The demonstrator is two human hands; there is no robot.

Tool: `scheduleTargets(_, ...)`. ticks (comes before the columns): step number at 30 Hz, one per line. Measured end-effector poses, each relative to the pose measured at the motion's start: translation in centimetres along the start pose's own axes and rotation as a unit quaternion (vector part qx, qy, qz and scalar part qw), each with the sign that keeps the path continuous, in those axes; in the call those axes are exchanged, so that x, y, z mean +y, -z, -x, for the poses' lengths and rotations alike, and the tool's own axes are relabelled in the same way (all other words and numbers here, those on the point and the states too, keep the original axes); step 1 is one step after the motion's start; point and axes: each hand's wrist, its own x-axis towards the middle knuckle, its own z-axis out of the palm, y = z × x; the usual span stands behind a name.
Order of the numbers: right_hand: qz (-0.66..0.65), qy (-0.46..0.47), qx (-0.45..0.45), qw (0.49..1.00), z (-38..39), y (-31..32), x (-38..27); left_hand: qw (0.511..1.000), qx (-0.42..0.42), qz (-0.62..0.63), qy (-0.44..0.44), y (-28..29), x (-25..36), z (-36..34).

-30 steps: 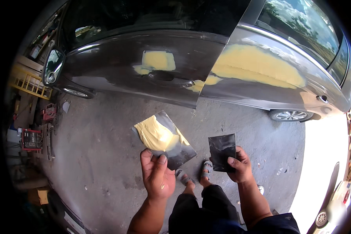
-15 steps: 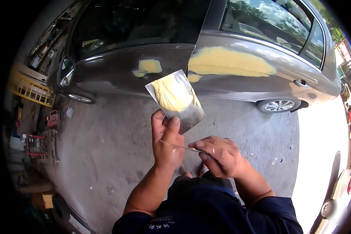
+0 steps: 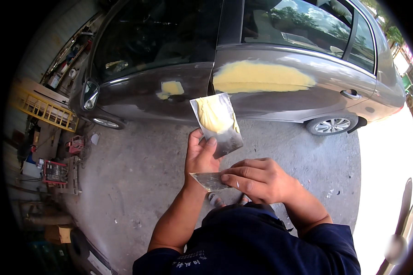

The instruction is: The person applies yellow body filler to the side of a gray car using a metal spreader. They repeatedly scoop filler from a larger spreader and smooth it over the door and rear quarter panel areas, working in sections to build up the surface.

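My left hand (image 3: 201, 153) holds a flat metal plate (image 3: 229, 143) by its lower left edge, thumb on top. Yellow body filler (image 3: 214, 117) is heaped over the plate's upper part. Just below and to the right, my right hand (image 3: 261, 178) pinches a thin metal spreader (image 3: 209, 180) between thumb and fingers. The blade's far end lies at my left wrist; whether it touches the skin I cannot tell. Beyond the plate stands a dark grey car (image 3: 270, 105), with a wide yellow filler patch (image 3: 264, 77) on its rear door and a small yellow patch (image 3: 172, 88) on the front door.
A yellow ladder-like frame (image 3: 46, 107) and a red-framed machine (image 3: 55, 172) stand on the left, near cluttered shelves (image 3: 71, 59). Concrete floor (image 3: 133, 174) lies between me and the car. Bright sunlit ground (image 3: 381, 160) runs along the right.
The spreader has turned from nearly edge-on to showing its flat face. The plate looks more upright and sits slightly farther right. The view has shifted a little.
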Motion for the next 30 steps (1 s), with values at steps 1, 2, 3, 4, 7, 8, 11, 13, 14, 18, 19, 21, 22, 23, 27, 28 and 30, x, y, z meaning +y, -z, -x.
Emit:
scheduleTargets(1,-0.016,0.000,-0.014,1.000,0.4,0.4,-0.1,1.000,0.003,-0.007,-0.004,-0.2,-0.1,0.0)
scheduleTargets(2,-0.032,0.000,-0.028,0.999,0.8,0.7,-0.2,1.000,0.003,-0.001,-0.012,-0.4,-0.2,0.1)
scheduleTargets(3,-0.039,-0.038,0.030,0.998,1.3,1.2,-0.3,1.000,0.001,0.005,-0.020,-0.7,-0.1,0.0)
scheduleTargets(4,-0.045,-0.076,0.089,0.992,2.0,1.7,-0.3,1.000,0.000,0.010,-0.028,-0.9,0.0,0.0)
scheduleTargets(7,-0.186,-0.281,0.249,0.908,4.4,2.7,-0.3,0.995,-0.019,-0.011,-0.102,-1.1,0.1,-0.2)
scheduleTargets(8,-0.298,-0.315,0.317,0.843,4.5,2.6,-0.1,0.992,-0.021,-0.016,-0.125,-1.1,0.2,-0.3)
scheduleTargets(11,-0.353,-0.347,0.232,0.838,7.0,1.0,1.1,0.982,-0.023,-0.038,-0.185,-1.9,0.7,0.5)
scheduleTargets(13,-0.350,-0.375,0.238,0.825,7.0,0.7,0.9,0.978,-0.049,-0.033,-0.199,-3.1,-0.2,0.5)
scheduleTargets(14,-0.330,-0.387,0.228,0.830,7.1,0.8,1.1,0.979,-0.067,-0.022,-0.193,-3.7,-0.4,0.7)
scheduleTargets(18,-0.369,-0.401,0.207,0.812,6.8,1.3,2.1,0.965,-0.155,-0.104,-0.186,-3.5,0.1,1.3)
scheduleTargets(19,-0.367,-0.409,0.193,0.813,6.7,1.6,2.3,0.957,-0.173,-0.155,-0.174,-2.8,0.5,1.5)
scheduleTargets(21,-0.357,-0.415,0.187,0.816,6.2,2.0,2.4,0.939,-0.160,-0.243,-0.181,-3.2,0.8,1.7)
scheduleTargets(22,-0.352,-0.419,0.184,0.817,6.1,2.1,2.5,0.916,-0.166,-0.312,-0.190,-3.3,1.3,1.8)
scheduleTargets(23,-0.362,-0.420,0.189,0.811,6.0,2.1,2.6,0.887,-0.171,-0.379,-0.198,-3.2,2.0,1.8)
scheduleTargets(27,-0.403,-0.412,0.204,0.791,5.6,1.7,2.8,0.842,-0.149,-0.477,-0.205,-3.4,3.5,1.8)
scheduleTargets(28,-0.413,-0.407,0.207,0.788,5.5,1.6,3.0,0.846,-0.144,-0.474,-0.198,-3.4,3.5,1.8)
scheduleTargets(30,-0.441,-0.382,0.227,0.780,5.2,1.3,3.4,0.842,-0.144,-0.484,-0.186,-3.1,2.6,2.3)
